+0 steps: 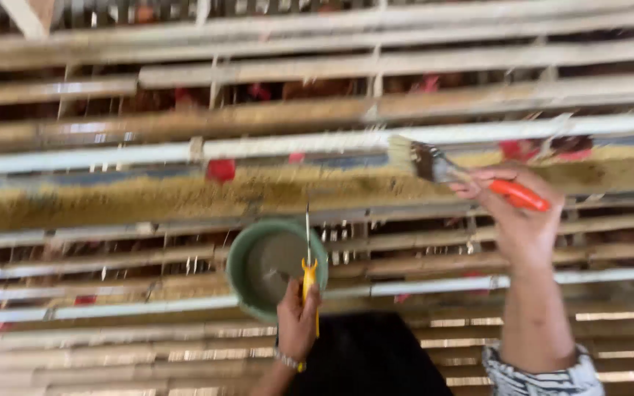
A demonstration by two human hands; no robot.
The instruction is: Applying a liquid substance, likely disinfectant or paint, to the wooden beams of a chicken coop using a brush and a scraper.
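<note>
Head view: the right hand point(524, 220) is closed around the orange handle of a paintbrush point(464, 174), whose pale bristles rest against the long feed trough point(111, 202), toward its right end, just under the white pipe point(75, 158) running along the cage front. The left hand point(296, 319) is clenched on the near rim of a round green bowl point(247, 253), held in mid-air below the trough's lower edge, together with a yellow-handled screwdriver point(308, 271) whose shaft lies across the bowl's mouth. The bowl holds a grey residue; its nature cannot be determined. Bamboo slats point(185, 125) make up the cages, with red combs of hens visible behind them. Risk, as judged: the bowl, pinched at one edge alongside the tool, may tip or slip; bristles may scatter feed past the bowl.
</note>
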